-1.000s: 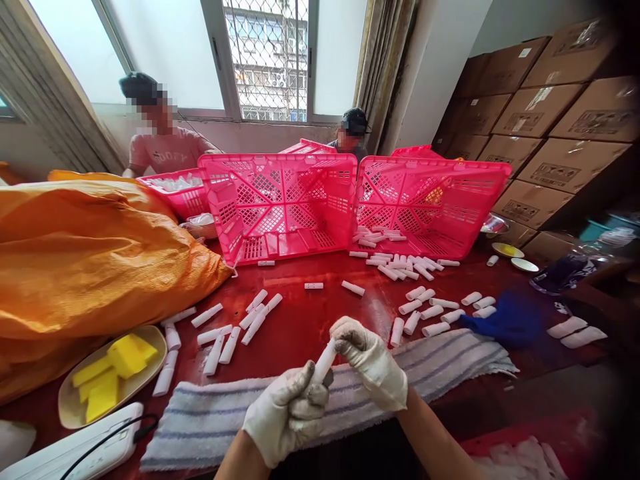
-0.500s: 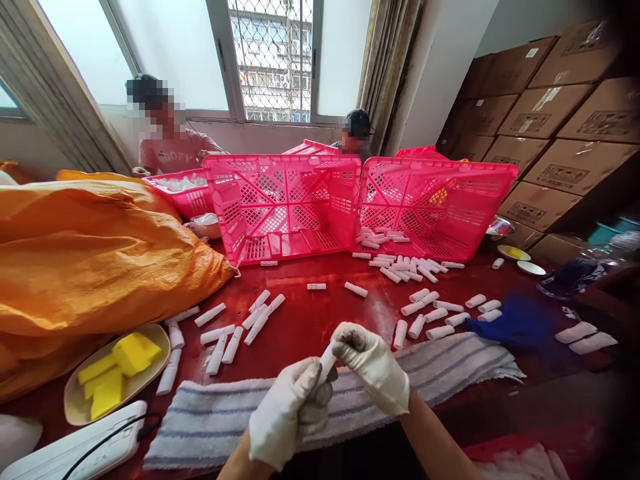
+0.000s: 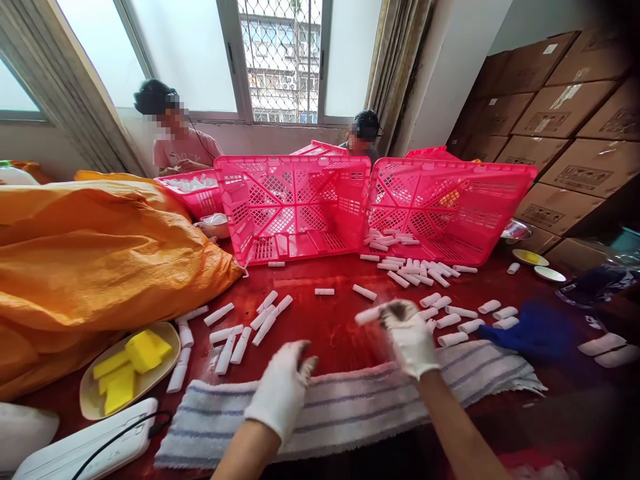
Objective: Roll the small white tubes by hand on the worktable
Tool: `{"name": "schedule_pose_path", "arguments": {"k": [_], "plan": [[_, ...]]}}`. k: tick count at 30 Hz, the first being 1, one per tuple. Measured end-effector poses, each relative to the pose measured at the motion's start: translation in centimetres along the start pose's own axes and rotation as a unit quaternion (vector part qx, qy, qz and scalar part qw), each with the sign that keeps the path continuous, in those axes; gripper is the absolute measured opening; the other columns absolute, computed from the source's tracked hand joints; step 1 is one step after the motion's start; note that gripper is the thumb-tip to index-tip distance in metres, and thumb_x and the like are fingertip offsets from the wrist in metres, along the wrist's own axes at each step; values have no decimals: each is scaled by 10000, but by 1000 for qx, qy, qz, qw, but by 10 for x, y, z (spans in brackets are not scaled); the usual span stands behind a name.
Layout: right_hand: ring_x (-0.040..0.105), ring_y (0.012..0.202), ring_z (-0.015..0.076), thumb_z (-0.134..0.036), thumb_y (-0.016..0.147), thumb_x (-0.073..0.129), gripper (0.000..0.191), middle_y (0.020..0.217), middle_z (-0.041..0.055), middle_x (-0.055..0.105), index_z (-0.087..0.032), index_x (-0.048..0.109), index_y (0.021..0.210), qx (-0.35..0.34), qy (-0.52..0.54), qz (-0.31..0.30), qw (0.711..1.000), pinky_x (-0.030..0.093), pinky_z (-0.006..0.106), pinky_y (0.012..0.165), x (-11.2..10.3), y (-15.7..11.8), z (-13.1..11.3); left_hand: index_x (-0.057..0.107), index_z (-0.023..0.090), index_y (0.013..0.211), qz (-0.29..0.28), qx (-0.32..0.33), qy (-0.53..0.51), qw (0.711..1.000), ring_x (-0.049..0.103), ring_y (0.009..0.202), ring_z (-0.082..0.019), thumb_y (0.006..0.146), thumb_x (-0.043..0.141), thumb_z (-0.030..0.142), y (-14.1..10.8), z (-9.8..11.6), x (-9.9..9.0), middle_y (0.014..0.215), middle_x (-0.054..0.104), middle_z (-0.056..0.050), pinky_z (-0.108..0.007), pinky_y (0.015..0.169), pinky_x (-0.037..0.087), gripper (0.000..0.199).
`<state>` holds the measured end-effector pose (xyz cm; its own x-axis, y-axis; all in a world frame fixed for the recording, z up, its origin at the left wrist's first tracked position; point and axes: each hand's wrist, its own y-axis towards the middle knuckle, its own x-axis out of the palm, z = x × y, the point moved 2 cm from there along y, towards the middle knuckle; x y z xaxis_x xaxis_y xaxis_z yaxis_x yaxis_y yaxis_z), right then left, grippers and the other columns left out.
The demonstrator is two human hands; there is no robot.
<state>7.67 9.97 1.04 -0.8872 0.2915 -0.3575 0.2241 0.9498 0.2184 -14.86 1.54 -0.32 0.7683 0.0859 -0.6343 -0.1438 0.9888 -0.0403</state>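
Head view: tubes (image 3: pixel 387 238) in pink basket (image 3: pixel 480 183)

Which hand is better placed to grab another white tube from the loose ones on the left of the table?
The left hand, probably. It is empty and hovers over the striped towel, nearer the loose white tubes. The right hand already holds a white tube and is farther away.
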Motion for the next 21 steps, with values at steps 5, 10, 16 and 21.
{"name": "schedule_pose_path", "arguments": {"k": [5,10,16,21], "plan": [[589,849,223,-331,856,506,208,946,112,658,-173,604,950,-61,-157,-33,985,419,332,780,33,43,-12,568,123,1218,116,-80,279,950,585,1042,-301,844,503,218,34,-17,-40,1095,640,-164,-395,926,404,391],[571,892,233,-199,773,639,49,903,82,680,-205,650,820,-121,-226,-188,948,409,322,771,121,45,-14,671,126,1029,89,-109,287,947,641,844,-278,890,451,292,45,-25,-37,879,694,-148,-386,826,438,309],[600,858,198,-213,899,492,153,920,77,663,-214,619,985,-112,-205,-246,941,444,317,756,135,37,-9,664,203,1016,87,-62,210,972,605,970,-246,859,506,270,29,-28,-39,981,683,-93,-366,909,425,233],[609,680,132,-382,935,381,253,824,4,599,-214,461,1105,-86,-23,-248,965,485,241,596,104,-1,-19,580,162,998,68,-65,-251,963,609,708,-171,724,651,333,19,-22,-29,758,639,-14,-318,723,505,331]]}}
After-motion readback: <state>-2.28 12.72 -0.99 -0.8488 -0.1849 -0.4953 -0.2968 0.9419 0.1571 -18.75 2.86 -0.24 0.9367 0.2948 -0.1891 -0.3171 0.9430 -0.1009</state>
